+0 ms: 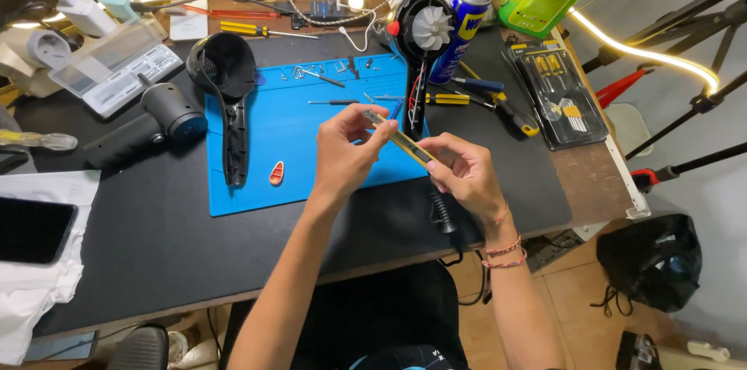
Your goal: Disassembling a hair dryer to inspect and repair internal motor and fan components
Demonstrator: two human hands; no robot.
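Your left hand (342, 154) and right hand (461, 174) both pinch a slim yellow-and-black tool (401, 139), possibly a utility knife, held tilted above the near right edge of the blue rubber mat (272, 125). Beyond it, on the black surface (156, 238), stands an opened black hair dryer (420, 43).

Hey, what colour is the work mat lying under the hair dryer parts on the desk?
The work mat is bright blue, lying on a black desk cover. The head view shows it.
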